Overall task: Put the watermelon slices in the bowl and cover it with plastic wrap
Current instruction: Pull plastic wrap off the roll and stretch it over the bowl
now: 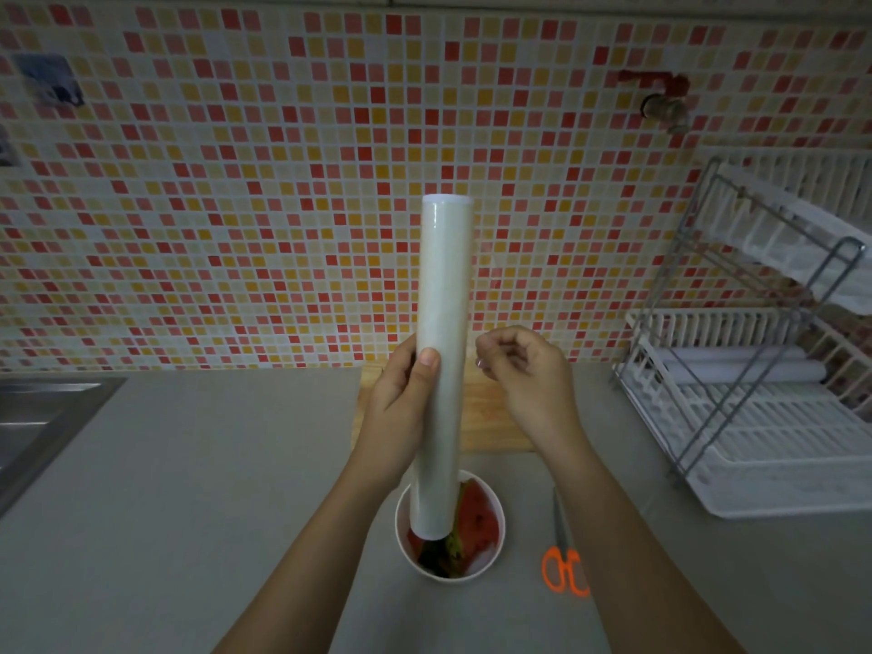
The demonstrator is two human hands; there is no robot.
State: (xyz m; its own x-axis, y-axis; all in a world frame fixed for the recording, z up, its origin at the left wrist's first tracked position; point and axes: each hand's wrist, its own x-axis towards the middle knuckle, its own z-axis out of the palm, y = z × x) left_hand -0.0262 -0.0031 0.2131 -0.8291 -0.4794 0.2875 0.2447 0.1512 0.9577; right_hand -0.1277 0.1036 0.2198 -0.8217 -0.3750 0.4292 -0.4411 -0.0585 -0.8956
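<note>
A long white roll of plastic wrap (442, 323) stands upright in the air above the counter, gripped around its middle by my left hand (401, 408). Just to the right of the roll, my right hand (524, 375) has its fingertips pinched together; a thin clear film edge seems to be caught between them, but this is hard to tell. Below the roll sits a white bowl (495, 512) with red and green watermelon slices (476, 516) inside; the roll's lower end hides part of the bowl.
A wooden cutting board (490, 417) lies behind the hands. Orange-handled scissors (564, 559) lie right of the bowl. A white dish rack (764, 394) stands at the right, a steel sink (37, 417) at the left, a tap (665, 106) on the tiled wall.
</note>
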